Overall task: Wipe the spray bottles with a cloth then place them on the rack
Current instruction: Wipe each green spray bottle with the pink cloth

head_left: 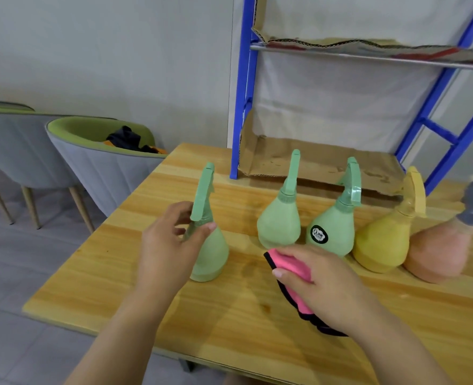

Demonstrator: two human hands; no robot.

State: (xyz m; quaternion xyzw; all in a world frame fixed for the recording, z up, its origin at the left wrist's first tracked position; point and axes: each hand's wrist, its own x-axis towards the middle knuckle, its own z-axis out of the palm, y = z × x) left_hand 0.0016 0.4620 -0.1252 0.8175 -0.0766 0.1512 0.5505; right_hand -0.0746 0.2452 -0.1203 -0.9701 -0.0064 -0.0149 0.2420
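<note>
Our left hand (168, 245) curls thumb and fingers round the neck of a pale-green pear-shaped plastic spray bottle (211, 254), upright on the light wooden table (118, 273). Right of it, our right hand (324, 287) clutches a pink black-edged cloth (293, 266). Beyond that hand: plain green bottle (278, 226), black-labelled green bottle (331, 232), yellow bottle (379, 245), peach bottle (438, 254). Blue metal rack (242, 120) behind those.

Only 1 label shows: a black, scalloped sticker (319, 234) with white marks, on the belly of the green spray bottle (338, 218) standing 3rd from the left on the desk (229, 315). Its lettering is too small and blurred to read.
</note>
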